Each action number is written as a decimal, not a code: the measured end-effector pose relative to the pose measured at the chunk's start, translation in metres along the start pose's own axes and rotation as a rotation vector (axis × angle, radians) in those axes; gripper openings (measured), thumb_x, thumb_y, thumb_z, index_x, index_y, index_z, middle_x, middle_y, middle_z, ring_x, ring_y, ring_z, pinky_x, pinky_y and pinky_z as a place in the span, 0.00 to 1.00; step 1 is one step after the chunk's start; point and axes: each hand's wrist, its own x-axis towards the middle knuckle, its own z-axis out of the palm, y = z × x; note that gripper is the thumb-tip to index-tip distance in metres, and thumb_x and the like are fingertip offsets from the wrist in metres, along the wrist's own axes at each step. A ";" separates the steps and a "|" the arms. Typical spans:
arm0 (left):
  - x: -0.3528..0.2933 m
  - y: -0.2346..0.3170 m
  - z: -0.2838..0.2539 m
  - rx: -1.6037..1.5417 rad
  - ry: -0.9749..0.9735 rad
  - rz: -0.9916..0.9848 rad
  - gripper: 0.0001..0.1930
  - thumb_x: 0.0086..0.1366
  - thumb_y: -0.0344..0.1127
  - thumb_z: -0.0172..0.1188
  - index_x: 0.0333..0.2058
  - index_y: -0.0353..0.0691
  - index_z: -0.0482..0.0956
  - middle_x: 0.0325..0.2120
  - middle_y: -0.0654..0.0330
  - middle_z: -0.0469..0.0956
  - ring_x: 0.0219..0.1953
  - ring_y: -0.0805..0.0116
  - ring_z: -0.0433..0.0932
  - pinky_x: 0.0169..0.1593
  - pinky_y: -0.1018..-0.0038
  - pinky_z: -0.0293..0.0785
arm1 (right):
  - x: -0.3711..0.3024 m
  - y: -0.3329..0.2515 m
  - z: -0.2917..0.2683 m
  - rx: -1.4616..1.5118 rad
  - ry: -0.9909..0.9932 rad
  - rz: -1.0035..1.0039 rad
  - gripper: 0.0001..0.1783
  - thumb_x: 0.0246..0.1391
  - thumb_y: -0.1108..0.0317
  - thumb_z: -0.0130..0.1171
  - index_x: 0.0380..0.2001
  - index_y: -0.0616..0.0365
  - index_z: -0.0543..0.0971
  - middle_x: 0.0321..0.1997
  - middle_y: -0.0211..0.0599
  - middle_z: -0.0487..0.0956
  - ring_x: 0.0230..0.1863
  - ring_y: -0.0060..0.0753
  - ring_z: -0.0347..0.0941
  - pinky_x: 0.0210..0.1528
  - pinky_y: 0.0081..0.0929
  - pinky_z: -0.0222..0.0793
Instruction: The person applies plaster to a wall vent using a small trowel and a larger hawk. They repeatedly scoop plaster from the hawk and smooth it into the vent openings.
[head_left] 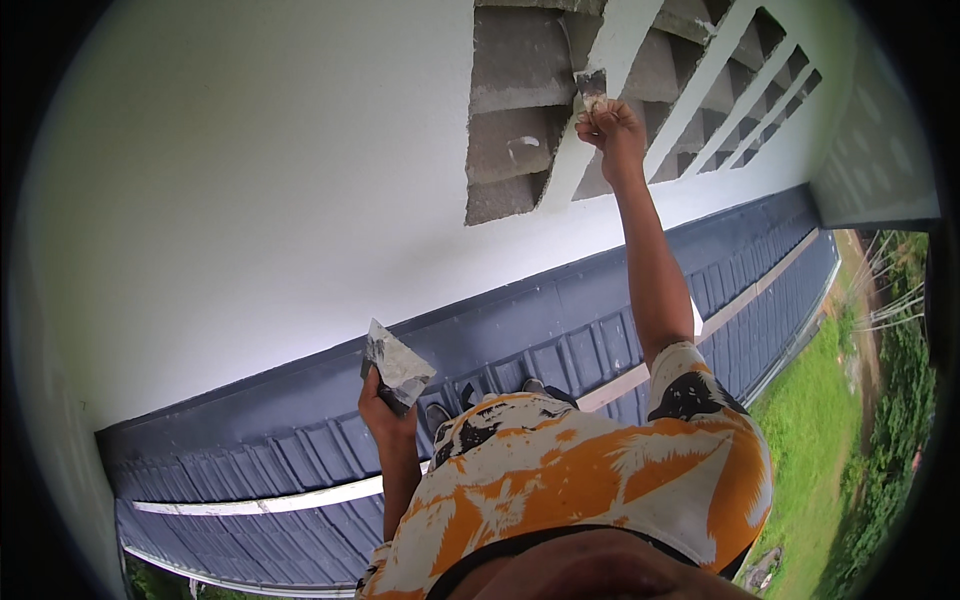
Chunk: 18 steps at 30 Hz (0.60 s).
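Observation:
My right hand (pixel 612 130) is raised on an outstretched arm, its fingers closed round a small putty knife (pixel 591 86). The smeared, dark-spotted blade lies at a white slanted strip (pixel 566 172) between two grey wall openings; whether it touches the surface I cannot tell. Lower down, near my body, my left hand (pixel 388 420) grips a flat, wide-bladed scraper (pixel 399 366) tilted upward. Pale putty-like paste covers much of its face, and its lower part is dark. My left fingers are partly hidden behind it.
The white wall (pixel 250 200) has rough-edged recesses with grey blocks (pixel 520 60) inside. Below it runs a dark blue tiled roof (pixel 300 450), crossed by a long pale batten (pixel 270 503). My feet (pixel 437 415) are on the roof. Grass (pixel 815 400) lies beyond its right edge.

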 end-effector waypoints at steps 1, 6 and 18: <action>0.001 0.001 0.003 0.002 0.000 -0.004 0.18 0.71 0.36 0.45 0.54 0.34 0.70 0.49 0.54 0.77 0.50 0.56 0.78 0.53 0.57 0.75 | 0.008 0.000 0.001 -0.028 -0.026 0.041 0.07 0.60 0.68 0.58 0.34 0.62 0.75 0.27 0.39 0.80 0.21 0.26 0.77 0.24 0.20 0.75; 0.004 0.003 0.006 -0.017 -0.017 0.010 0.18 0.70 0.36 0.45 0.54 0.35 0.70 0.49 0.55 0.77 0.50 0.57 0.78 0.53 0.58 0.75 | -0.002 0.016 -0.013 -0.279 0.193 -0.037 0.08 0.60 0.69 0.57 0.34 0.64 0.75 0.26 0.39 0.79 0.20 0.23 0.75 0.22 0.19 0.73; 0.011 0.004 -0.009 -0.044 -0.036 0.035 0.18 0.70 0.36 0.44 0.55 0.35 0.70 0.49 0.54 0.77 0.51 0.58 0.78 0.54 0.59 0.75 | -0.020 -0.065 0.032 -0.348 0.171 -0.385 0.07 0.58 0.71 0.59 0.31 0.65 0.75 0.25 0.37 0.80 0.28 0.26 0.81 0.27 0.21 0.73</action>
